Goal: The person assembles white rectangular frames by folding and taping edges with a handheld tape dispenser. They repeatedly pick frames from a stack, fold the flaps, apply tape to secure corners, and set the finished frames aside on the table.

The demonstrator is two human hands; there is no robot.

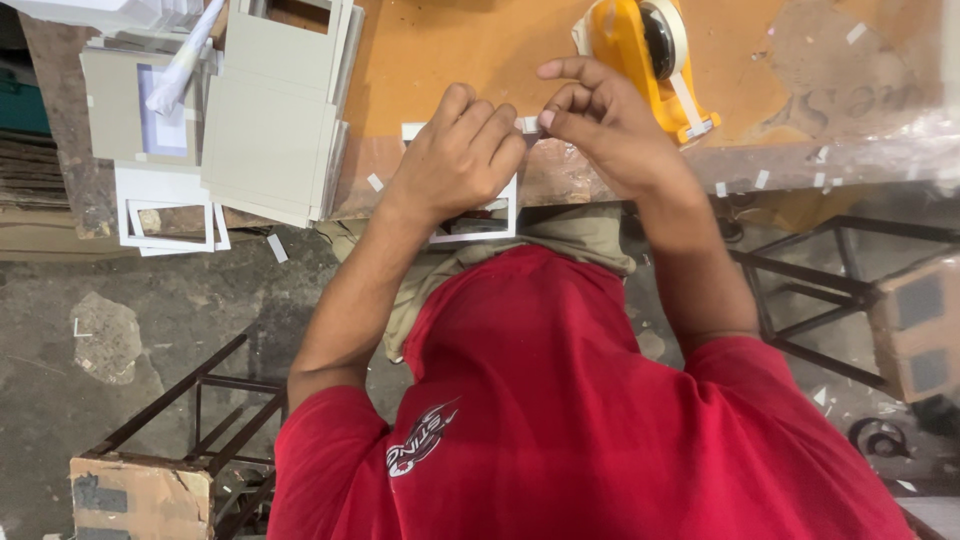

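Count from my seat: two hands on the job, my left hand (pixel 455 160) and right hand (pixel 600 125). One yellow tape dispenser (pixel 640 50) at the bench's far edge. One white frame (pixel 480 215) under my fingers, two more white frames (pixel 170 215) at the left edge. One stack of grey boards (pixel 270 120) in the far left corner. One rolled white sheet (pixel 185 60). Several loose tape bits (pixel 765 178) on the bench (pixel 450 50), too small to total.

Yellow plastic tape dispenser (pixel 635 50), far right, carrying a roll of off-white tape. Orange-brown wooden tabletop (pixel 450 50), worn to pale patches at far right. Grey cardboard sheets (pixel 270 130), stacked far left. White rectangular card frame (pixel 168 218), left, and a second white card frame (pixel 478 232) at centre. Red short-sleeved shirt (pixel 570 420), near, bearing a white and black emblem. Mottled grey concrete floor (pixel 150 310).
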